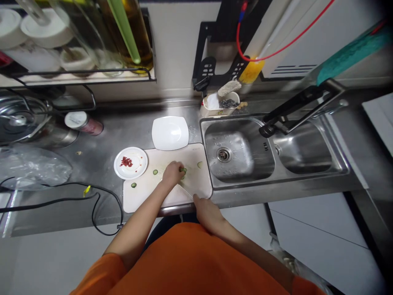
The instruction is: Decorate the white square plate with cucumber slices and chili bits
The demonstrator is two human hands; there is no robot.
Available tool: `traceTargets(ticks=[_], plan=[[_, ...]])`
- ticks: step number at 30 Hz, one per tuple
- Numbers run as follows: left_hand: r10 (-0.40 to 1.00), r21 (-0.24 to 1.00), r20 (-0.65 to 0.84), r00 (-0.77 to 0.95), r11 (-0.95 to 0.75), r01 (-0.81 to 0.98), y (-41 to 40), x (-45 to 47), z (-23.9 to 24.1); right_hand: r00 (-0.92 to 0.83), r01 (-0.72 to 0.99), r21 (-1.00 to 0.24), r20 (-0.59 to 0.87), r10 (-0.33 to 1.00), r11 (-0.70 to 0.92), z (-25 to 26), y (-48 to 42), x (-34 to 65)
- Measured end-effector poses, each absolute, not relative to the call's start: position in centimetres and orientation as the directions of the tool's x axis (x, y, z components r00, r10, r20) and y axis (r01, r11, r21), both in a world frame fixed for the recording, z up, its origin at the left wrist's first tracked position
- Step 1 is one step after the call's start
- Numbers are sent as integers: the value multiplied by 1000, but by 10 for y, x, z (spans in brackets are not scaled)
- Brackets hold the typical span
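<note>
My left hand (172, 173) rests curled on the pale cutting board (144, 196), its fingers closed on a small green vegetable (183, 170). My right hand (207, 211) sits at the board's near edge, wrapped round the handle of a knife (186, 191) whose blade slants up toward the left hand. Loose green slices (155, 172) lie scattered on the board. A round white plate (130, 163) with chopped red bits stands left of the board. A square white plate (170, 132) lies behind the board.
A steel double sink (239, 152) with a black faucet (299, 107) lies right of the board. A black cable (92, 196) loops over the counter at left, near a plastic bag (30, 166). A can (82, 122) and a shelf with bottles stand behind.
</note>
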State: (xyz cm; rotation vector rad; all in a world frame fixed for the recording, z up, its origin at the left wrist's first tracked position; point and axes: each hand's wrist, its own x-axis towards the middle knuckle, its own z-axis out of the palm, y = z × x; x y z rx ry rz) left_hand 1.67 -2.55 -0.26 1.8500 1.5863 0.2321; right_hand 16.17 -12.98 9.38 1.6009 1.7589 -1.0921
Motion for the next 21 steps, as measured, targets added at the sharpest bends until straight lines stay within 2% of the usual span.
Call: traceTargets(ticks=[7,11,16,21], plan=[[909,664,-355,217,81,744,-27,20,8,-177,973,-229,-797,577,-18,86,-134,165],[923,694,-368,113,192,694,-35,3,8,-179,973,-231,-807,563,-22,83,-133,167],[920,663,-392,-14,293,689,-51,-27,4,-178,976,-218,-803,569,-3,82,-132,167],[949,661,-306,-69,264,702,-67,-34,1,-167,979,-205,-792,588,1,80,-131,164]])
